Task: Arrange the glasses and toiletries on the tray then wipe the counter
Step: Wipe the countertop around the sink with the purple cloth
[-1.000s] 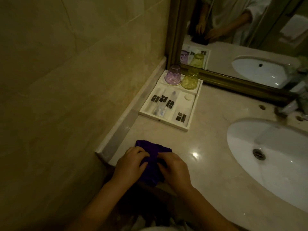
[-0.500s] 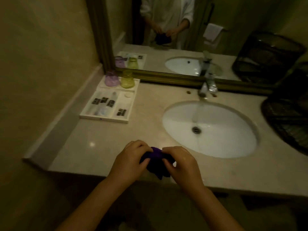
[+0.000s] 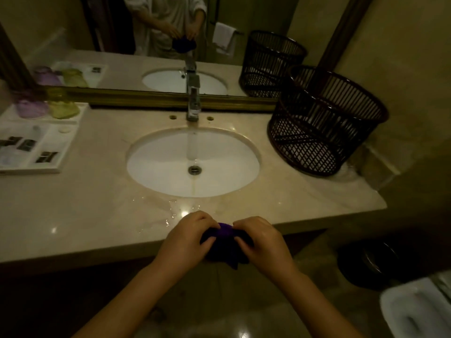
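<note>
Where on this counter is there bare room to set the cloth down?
Bare stretches lie between the tray and the sink, and along the front edge left of the left hand. A smaller patch sits between sink and basket. Water beads the counter in front of the sink. The tray itself is crowded. Both hands hold the cloth.

— Where are the hands?
— Both forearms reach forward; the left hand (image 3: 186,240) and right hand (image 3: 262,242) meet at the counter's front edge.
— Fingers?
— Curled inward, pinching a purple cloth (image 3: 225,242) bunched between them.
</note>
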`<state>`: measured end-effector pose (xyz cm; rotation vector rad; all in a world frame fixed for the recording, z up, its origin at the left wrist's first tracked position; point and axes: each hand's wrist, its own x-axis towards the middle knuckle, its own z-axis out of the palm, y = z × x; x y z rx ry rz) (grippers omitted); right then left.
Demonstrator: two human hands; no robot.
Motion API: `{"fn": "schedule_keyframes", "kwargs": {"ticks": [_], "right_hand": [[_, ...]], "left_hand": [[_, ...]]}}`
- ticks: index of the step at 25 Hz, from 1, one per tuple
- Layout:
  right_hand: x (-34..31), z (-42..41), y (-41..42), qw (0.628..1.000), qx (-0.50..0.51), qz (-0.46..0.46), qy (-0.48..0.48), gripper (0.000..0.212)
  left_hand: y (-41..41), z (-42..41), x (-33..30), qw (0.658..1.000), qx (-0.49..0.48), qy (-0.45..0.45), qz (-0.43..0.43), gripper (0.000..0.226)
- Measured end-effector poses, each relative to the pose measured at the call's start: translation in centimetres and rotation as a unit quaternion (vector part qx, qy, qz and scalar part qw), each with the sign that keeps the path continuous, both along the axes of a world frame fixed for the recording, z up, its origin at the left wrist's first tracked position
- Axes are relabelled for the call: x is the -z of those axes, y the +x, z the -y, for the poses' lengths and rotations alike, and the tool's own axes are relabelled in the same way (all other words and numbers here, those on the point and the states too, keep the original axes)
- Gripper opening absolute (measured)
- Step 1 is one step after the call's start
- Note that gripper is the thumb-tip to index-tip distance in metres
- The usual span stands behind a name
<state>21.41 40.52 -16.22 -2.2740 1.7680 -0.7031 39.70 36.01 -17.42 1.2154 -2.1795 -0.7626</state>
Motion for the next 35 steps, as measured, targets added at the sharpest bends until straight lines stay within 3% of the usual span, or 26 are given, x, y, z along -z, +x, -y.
{"fn": "schedule_keyframes", "kwargs": {"ticks": [14,16,19,24,28,32,35], "right_hand": [[0.3,12.5,-8.9,0.999,0.006,0.006,0.047,0.019],[1.4,13.4,-10.6,0.995,0.004,-0.008,0.098,0.019],[3.4,13.9,-11.8,0.972,0.01,-0.073,0.224,0.02],[7.5,13.4,-10.4,0.977,0.097,-0.08,0.173,0.039],[9.5,13.1,-9.4,0.963,0.064,-0.162,0.205,0.056],[8.6,13.9,-10.5,0.954,0.014,-0.184,0.237,0.059],[7.2,14.6,-9.6,0.976,0.108,-0.131,0.14,0.057]], "left_hand": [[-9.5,11.8,1.5,0.999,-0.025,0.037,-0.027,0.024],[-11.0,12.3,2.8,0.998,-0.02,0.053,-0.02,0.025],[-12.3,12.1,5.3,0.994,0.025,0.081,0.07,0.036],[-12.0,11.5,7.1,0.963,0.066,-0.001,0.263,0.045],[-11.3,10.8,6.8,0.953,0.069,-0.002,0.295,0.049],[-6.1,10.8,5.5,0.97,-0.015,-0.012,0.242,0.056],[1.0,12.2,5.6,0.963,-0.138,-0.028,0.228,0.061]]}}
